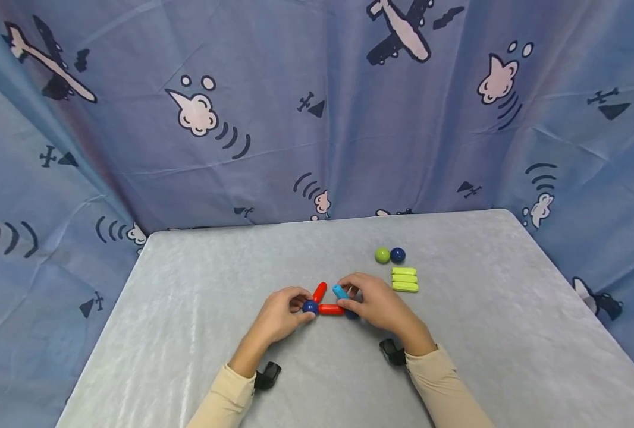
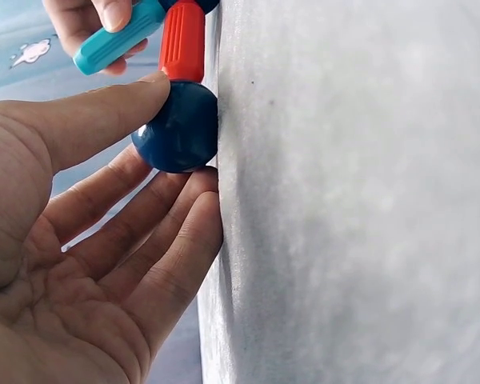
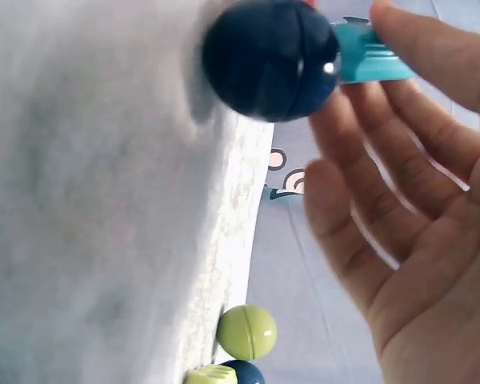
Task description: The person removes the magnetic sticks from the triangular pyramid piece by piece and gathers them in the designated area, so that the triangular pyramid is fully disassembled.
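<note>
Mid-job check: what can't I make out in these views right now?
Head: part of the dark blue ball and the lower end of the turquoise stick, covered by the right hand.
Left wrist: most of that ball, cut off by the top edge.
Right wrist: the spare blue ball, partly behind a yellow-green stick; the bottom edge cuts both.

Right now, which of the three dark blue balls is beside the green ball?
The dark blue ball farther back, beside the green ball. The others, one at the left hand, one at the right hand, touch a red ribbed rod.
</note>
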Motion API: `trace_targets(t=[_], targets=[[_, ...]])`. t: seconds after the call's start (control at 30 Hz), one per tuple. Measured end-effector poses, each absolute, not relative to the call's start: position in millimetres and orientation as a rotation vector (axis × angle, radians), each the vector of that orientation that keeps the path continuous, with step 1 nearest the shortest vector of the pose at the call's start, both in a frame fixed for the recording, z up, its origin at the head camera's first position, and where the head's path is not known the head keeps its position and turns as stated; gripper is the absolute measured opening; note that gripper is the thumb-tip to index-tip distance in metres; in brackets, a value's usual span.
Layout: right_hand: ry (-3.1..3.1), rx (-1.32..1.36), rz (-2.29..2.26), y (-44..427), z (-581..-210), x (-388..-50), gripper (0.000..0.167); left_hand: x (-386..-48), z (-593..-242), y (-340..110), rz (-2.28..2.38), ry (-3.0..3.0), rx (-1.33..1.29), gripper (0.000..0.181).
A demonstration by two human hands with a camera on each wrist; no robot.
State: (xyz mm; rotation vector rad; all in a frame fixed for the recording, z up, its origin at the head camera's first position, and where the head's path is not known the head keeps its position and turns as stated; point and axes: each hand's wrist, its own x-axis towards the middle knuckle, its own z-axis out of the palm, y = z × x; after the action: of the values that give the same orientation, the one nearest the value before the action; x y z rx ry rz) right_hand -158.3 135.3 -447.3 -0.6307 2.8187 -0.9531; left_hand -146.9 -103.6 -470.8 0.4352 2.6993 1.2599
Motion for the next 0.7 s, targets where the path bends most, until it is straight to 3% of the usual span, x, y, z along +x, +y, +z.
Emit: trace_targets(t=[0.4,0.7], targets=[[2.802,-0.760,-1.119,137.1,-453.8,-159.1,0.027,-145.9,-469.8,-107.1,1.284,2.703,0.419,0.029],[2.785,-0.645,-1.180,138.8,-456.1,-160.1,0.023,-147.1,-469.7,-105.2,1.283,2.695,0.414,0.028]])
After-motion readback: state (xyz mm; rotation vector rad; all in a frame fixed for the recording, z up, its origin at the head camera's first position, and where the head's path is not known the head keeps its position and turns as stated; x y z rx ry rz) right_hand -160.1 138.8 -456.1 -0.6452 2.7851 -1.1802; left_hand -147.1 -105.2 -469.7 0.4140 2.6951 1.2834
